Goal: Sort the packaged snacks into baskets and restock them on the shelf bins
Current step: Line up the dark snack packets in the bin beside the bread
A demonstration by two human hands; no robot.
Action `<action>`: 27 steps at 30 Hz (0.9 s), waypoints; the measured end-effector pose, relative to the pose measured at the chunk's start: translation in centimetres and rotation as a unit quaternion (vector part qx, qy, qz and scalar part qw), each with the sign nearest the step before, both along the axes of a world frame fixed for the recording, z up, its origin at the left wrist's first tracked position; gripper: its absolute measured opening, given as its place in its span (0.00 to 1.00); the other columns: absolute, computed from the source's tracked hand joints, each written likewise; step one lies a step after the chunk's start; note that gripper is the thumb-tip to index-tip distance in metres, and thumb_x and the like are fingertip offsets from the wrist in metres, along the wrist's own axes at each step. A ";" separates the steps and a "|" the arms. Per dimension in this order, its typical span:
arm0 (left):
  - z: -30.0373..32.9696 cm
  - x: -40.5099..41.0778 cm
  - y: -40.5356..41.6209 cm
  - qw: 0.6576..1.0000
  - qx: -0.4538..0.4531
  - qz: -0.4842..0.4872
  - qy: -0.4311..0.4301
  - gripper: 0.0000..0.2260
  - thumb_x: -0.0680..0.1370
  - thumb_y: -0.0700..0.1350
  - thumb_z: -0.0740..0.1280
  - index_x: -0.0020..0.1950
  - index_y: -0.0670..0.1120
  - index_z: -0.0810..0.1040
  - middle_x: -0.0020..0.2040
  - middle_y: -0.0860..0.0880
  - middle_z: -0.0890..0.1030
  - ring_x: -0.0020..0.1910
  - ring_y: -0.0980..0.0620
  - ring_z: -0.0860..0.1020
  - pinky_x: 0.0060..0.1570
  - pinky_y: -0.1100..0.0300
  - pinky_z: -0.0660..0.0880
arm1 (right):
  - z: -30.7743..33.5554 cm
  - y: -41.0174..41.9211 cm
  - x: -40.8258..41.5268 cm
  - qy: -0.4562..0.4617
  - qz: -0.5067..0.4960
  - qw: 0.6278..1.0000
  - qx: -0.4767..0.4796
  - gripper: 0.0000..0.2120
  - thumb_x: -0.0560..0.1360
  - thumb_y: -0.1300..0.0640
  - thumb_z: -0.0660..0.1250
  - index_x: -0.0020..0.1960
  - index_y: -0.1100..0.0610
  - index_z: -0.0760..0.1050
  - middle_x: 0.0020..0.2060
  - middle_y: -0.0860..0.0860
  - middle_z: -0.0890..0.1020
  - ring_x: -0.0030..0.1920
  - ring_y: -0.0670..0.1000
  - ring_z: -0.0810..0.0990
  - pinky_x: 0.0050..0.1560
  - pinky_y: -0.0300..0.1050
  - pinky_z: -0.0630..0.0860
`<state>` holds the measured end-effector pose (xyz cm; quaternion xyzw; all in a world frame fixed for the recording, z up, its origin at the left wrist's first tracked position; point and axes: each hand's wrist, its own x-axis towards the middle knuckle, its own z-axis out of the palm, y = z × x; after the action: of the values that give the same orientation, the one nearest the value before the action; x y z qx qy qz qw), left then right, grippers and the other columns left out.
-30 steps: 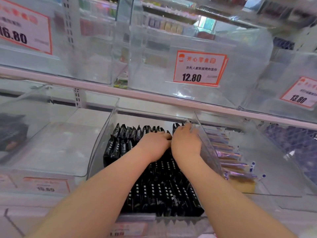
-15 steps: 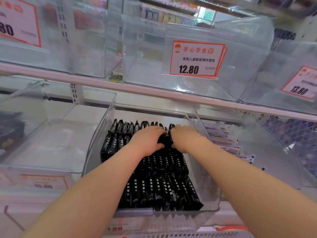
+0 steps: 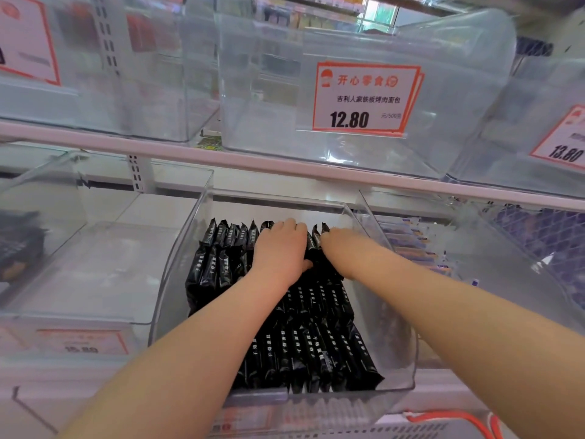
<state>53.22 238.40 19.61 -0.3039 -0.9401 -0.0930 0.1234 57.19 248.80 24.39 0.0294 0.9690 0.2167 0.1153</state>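
Black snack packets [image 3: 285, 343] in rows inside clear plastic bin [image 3: 177, 280], centre of frame, lower shelf. Left hand [image 3: 280, 251] flat on the back rows, fingers relaxed, pressing down. Right hand [image 3: 340, 248] just beside, among the packets; grip impossible to tell. Price tag [image 3: 364, 98] with 12.80 on upper bin [image 3: 459, 74], upper right.

White metal shelf rail [image 3: 285, 166] runs across w/ slotted upright [image 3: 137, 174] behind. Further shop shelving [image 3: 304, 17] blurred in bkgd. Bright, even light.
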 end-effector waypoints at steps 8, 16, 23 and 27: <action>0.3 0.3 -0.4 0.999 -0.025 0.022 0.003 0.25 0.75 0.57 0.65 0.64 0.42 0.66 0.61 0.45 0.70 0.60 0.46 0.69 0.52 0.56 0.69 | -3.4 -0.4 0.4 0.132 -0.014 0.991 -0.015 0.17 0.76 0.66 0.59 0.64 0.63 0.66 0.61 0.58 0.73 0.62 0.57 0.69 0.56 0.45 0.70; 2.8 1.5 -3.3 0.988 -0.140 0.013 -0.060 0.17 0.77 0.47 0.64 0.63 0.43 0.69 0.61 0.45 0.72 0.61 0.44 0.70 0.51 0.52 0.72 | -4.6 -0.6 0.8 0.186 0.010 0.982 -0.006 0.22 0.74 0.64 0.61 0.66 0.66 0.61 0.61 0.60 0.73 0.63 0.58 0.69 0.61 0.48 0.66; 4.2 -0.2 -6.2 0.971 -0.181 0.077 -0.135 0.23 0.78 0.52 0.63 0.69 0.46 0.65 0.64 0.45 0.71 0.62 0.43 0.72 0.55 0.49 0.73 | -4.3 -1.4 0.1 0.186 0.051 0.971 -0.142 0.35 0.72 0.61 0.66 0.74 0.56 0.53 0.68 0.55 0.66 0.66 0.57 0.68 0.61 0.50 0.68; 3.8 -0.7 -5.5 0.973 -0.188 0.088 -0.097 0.23 0.76 0.58 0.64 0.66 0.47 0.68 0.60 0.46 0.75 0.58 0.45 0.75 0.45 0.53 0.73 | -4.5 -2.2 -0.7 0.211 0.054 0.973 -0.076 0.26 0.74 0.63 0.64 0.70 0.57 0.60 0.64 0.56 0.72 0.63 0.58 0.71 0.55 0.51 0.69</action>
<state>52.50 232.86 23.41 -0.2275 -0.9712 0.0677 -0.0204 56.47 246.62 19.88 0.0131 0.9852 0.1370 -0.1018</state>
